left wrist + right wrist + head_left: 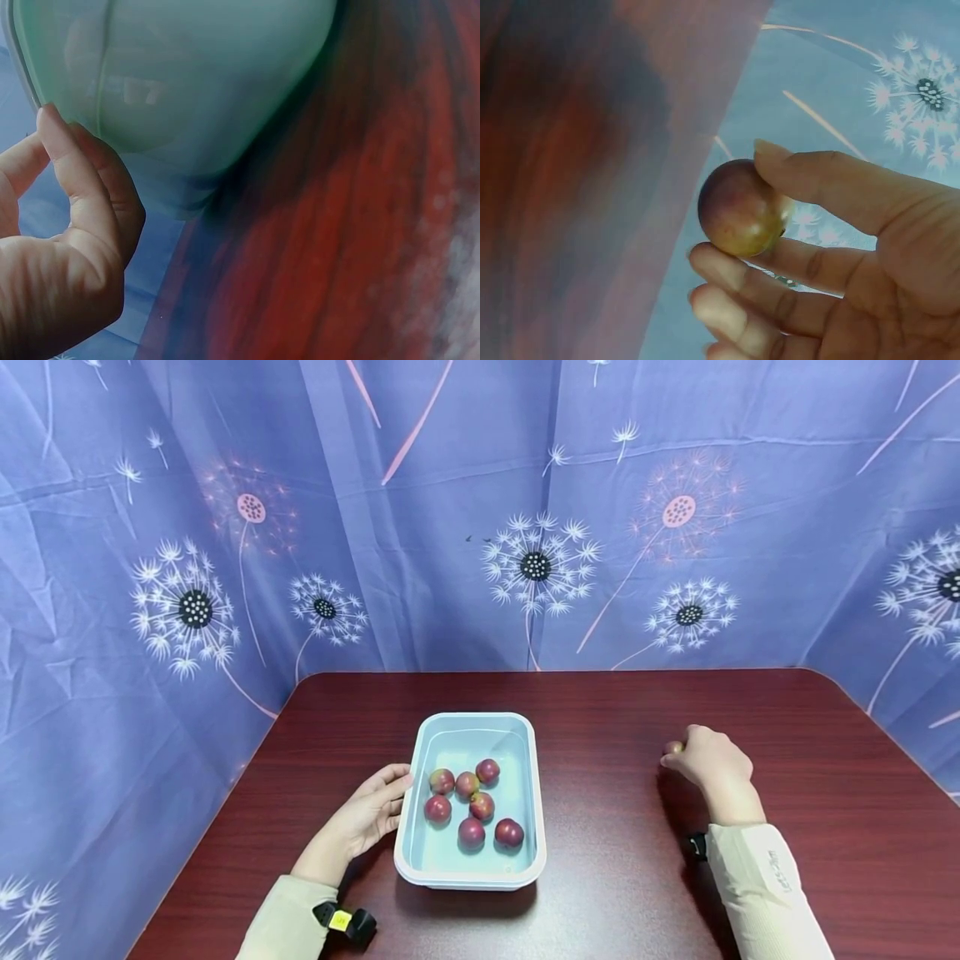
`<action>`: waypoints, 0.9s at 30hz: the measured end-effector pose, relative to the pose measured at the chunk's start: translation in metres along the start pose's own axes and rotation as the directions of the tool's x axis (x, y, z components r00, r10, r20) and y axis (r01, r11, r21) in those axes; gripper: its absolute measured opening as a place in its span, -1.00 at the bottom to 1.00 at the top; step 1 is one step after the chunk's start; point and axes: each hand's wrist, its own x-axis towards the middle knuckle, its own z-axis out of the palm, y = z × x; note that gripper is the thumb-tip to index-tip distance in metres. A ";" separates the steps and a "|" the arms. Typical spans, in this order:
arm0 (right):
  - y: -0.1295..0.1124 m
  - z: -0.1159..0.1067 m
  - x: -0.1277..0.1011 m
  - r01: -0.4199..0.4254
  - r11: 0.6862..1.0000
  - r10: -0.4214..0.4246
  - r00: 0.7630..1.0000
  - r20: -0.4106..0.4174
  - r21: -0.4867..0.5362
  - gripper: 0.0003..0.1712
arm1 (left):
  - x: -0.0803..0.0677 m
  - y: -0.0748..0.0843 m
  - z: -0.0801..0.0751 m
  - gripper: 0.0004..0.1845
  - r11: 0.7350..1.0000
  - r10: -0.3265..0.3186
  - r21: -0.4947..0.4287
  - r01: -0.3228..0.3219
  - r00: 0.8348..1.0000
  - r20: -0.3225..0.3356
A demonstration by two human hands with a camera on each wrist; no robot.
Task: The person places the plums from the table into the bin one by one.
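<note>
We saw the right hand pinching a small red-yellow plum between thumb and fingers above the dark red table, well right of the pale blue tub. The left hand rested relaxed fingers against the tub's left wall. Seven plums lay inside.

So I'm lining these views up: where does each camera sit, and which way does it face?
Head: above, facing forward and down at the table, tray, both hands and sleeves.
Left wrist: low beside the left hand, facing the tray's outer wall.
Right wrist: at the right hand, facing the plum in its grip.
Shared: head and left wrist show the tray.
</note>
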 end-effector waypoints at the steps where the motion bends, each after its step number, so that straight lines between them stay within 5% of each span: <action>1: -0.001 -0.001 -0.001 0.006 1.000 -0.006 1.000 -0.010 0.005 -0.69 | 0.000 0.000 0.000 -0.81 1.000 -0.001 -0.002 0.001 1.000 0.000; 27: -0.027 -0.017 -0.023 0.120 0.989 -0.105 0.983 -0.153 0.088 -0.62 | -0.001 0.001 0.001 -0.86 1.000 0.009 -0.014 -0.009 1.000 0.012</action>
